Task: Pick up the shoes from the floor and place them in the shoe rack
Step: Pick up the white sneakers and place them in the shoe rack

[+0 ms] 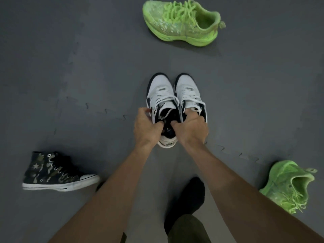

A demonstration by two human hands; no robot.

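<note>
Two white and black sneakers sit side by side at the centre, toes pointing away from me. My left hand (147, 128) grips the collar of the left white sneaker (160, 91). My right hand (192, 128) has its fingers inside the opening of the right white sneaker (188, 90). A neon green sneaker (182, 21) lies on the floor far ahead. Its mate, a second neon green sneaker (289, 185), lies at the right. A camouflage high-top sneaker (56, 172) stands at the left. No shoe rack is in view.
The floor (78, 67) is made of dark grey interlocking foam mats. My foot in a black sock (191, 195) and an olive trouser leg (187, 228) show at the bottom between my forearms.
</note>
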